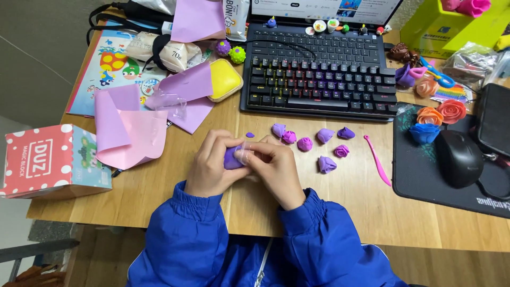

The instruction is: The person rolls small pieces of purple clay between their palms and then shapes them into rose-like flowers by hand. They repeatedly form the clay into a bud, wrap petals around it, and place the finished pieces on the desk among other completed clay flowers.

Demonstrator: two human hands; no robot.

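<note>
A lump of purple clay [232,158] in clear plastic wrap is held between both hands above the wooden desk [340,202]. My left hand [210,165] cups it from the left; my right hand [273,167] pinches the wrap at its right side. Just beyond my right hand lie several small purple and pink clay rosebuds [313,141], and a tiny purple bit [249,135]. A pink modelling tool [377,159] lies to their right.
A black keyboard [319,79] sits behind the rosebuds, a laptop beyond it. Right: black mouse [459,158] on a dark mat with orange, red and blue clay roses [438,117]. Left: pink and lilac paper sheets [130,130], a yellow clay block [224,78], a red dotted box [50,159].
</note>
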